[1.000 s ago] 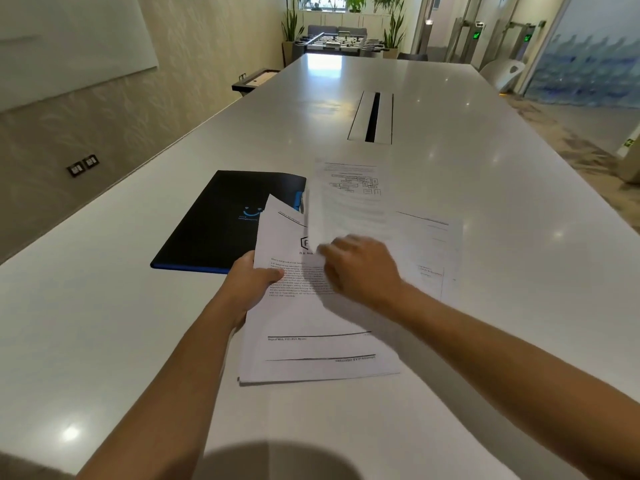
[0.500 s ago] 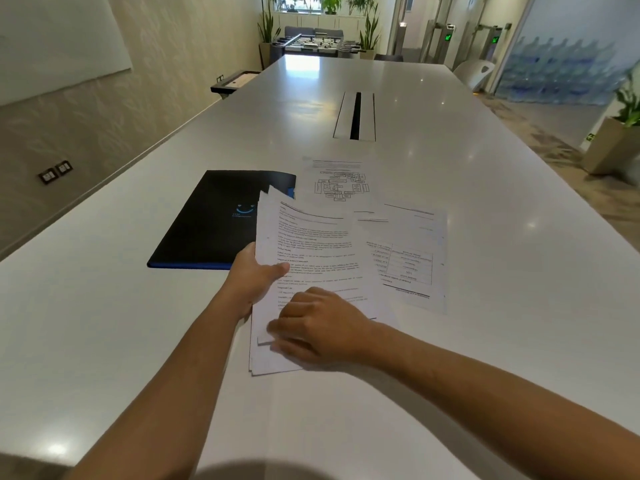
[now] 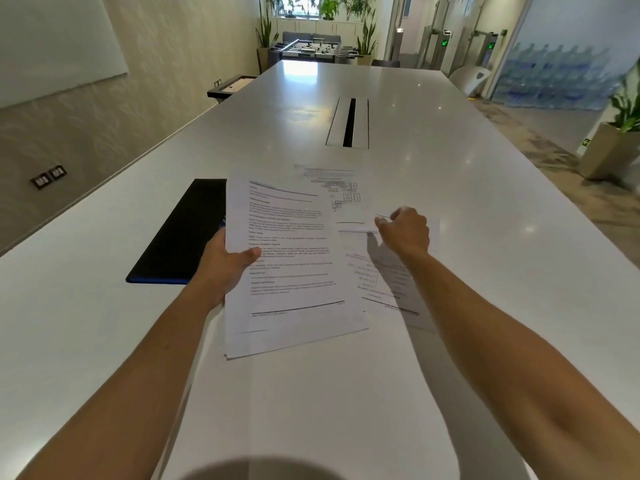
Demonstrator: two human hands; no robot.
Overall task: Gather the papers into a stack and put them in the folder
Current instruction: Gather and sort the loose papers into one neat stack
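On a long white table (image 3: 450,209), the left hand (image 3: 225,261) grips a partly gathered stack of papers (image 3: 291,265) by its left edge. The right hand (image 3: 403,232) pinches a loose sheet (image 3: 384,271) just right of it. Another sheet (image 3: 332,188) lies farther off. A closed black folder (image 3: 183,233) waits left. Gathering seems underway; next, the pinched sheet likely joins the stack.

On the table (image 3: 450,237) lie 1 black folder (image 3: 180,237) near its left edge, 1 held stack of papers (image 3: 291,271) whose sheet count cannot be told, and 2 loose sheets: 1 diagram sheet (image 3: 332,188), 1 table sheet (image 3: 384,278). 2 hands show.
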